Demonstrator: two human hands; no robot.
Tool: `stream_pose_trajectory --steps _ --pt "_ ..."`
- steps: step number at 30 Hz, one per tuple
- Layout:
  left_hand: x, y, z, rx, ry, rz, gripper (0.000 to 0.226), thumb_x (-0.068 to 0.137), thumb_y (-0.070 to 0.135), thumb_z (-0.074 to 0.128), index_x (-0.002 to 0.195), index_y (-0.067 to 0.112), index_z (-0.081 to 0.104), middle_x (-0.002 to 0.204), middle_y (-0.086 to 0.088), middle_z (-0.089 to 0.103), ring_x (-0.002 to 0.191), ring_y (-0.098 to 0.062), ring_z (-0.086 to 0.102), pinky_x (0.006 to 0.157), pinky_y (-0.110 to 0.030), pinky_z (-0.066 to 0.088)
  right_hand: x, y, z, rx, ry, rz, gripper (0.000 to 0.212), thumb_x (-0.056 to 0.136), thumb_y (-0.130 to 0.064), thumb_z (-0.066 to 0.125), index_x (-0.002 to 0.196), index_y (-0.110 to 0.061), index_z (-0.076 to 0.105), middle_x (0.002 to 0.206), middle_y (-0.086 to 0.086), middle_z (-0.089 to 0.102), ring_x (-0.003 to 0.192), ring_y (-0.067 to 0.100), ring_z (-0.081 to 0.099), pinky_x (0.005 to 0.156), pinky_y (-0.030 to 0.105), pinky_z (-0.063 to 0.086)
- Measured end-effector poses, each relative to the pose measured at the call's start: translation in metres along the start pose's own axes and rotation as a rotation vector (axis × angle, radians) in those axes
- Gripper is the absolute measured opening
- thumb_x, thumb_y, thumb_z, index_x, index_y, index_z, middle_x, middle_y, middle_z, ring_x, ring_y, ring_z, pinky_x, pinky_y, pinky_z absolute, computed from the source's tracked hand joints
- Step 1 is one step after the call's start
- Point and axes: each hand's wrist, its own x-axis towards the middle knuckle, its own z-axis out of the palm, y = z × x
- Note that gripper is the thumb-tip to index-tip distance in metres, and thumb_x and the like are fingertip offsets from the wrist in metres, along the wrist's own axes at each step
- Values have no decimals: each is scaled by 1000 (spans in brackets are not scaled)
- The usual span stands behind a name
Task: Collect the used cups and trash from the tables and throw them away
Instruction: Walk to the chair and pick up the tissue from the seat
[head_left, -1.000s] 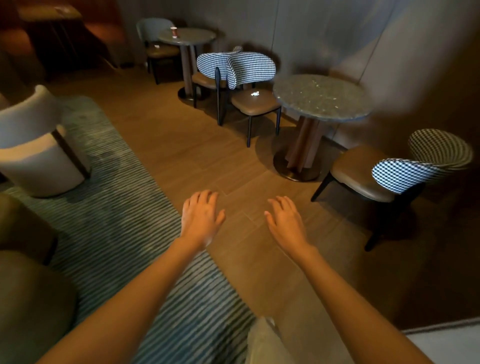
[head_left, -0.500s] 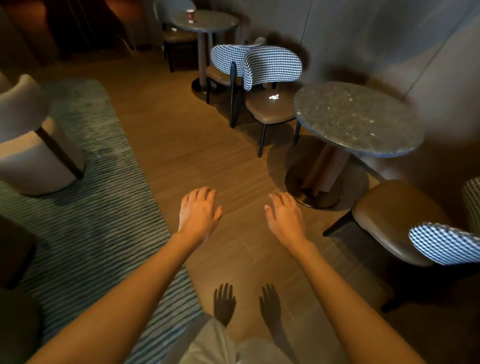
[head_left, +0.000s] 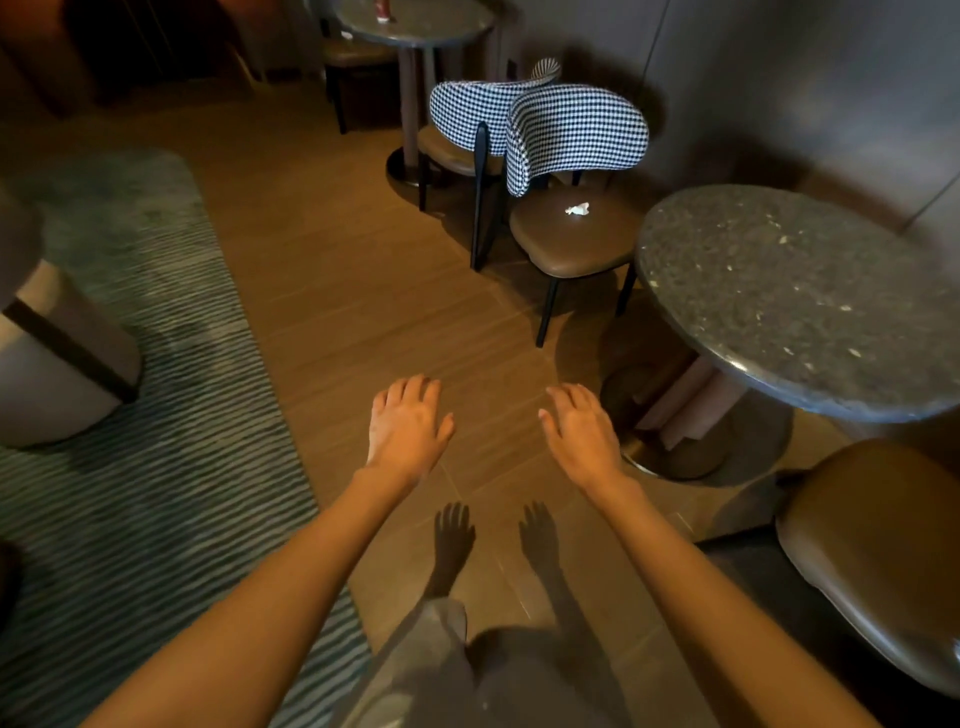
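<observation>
Here, left hand (head_left: 407, 427) and right hand (head_left: 583, 434) hover released; one crumpled napkin (head_left: 577, 209).

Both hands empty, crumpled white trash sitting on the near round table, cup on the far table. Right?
Not quite. In the head view the crumpled white trash lies on the brown seat of the checkered chair, not on the near round table. The rest holds: left hand and right hand are open and empty, and a cup stands on the far table.
</observation>
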Motion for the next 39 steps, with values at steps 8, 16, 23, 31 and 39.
stream_pose_trajectory --steps 8,16,23,31,39 --pt "169 -10 19 -17 -94 57 52 94 45 43 138 18 41 142 -6 44 130 -26 39 105 -40 33 150 32 3 3 -56 133 45 102 -32 36 141 -9 40 147 9 40 140 23 29 115 33 22" --pt "374 3 20 -16 -74 14 52 94 43 44 139 18 39 143 -6 42 130 -27 39 104 -40 33 359 76 -27 78 3 86 44 101 -28 39 138 -5 43 141 13 45 135 27 35 110 39 31" --pt "502 5 30 -48 -119 -22 51 94 42 46 138 16 43 141 -7 45 129 -28 40 105 -41 32 494 105 -35 113 -6 26 38 99 -22 42 132 -3 50 132 15 53 128 29 43 106 41 38" --pt "668 -12 56 -99 -108 70 61 89 49 34 133 11 49 137 -13 49 127 -32 42 103 -41 32 651 129 -14 102 -81 82 33 98 -22 43 123 -5 55 121 17 55 111 32 51 96 42 41" --pt "852 -26 54 -42 -154 156 50 96 39 43 139 15 40 143 -9 41 131 -30 35 107 -42 26 802 142 -35 152 9 181 33 100 -26 41 122 -5 55 120 15 57 111 29 52 98 41 41"
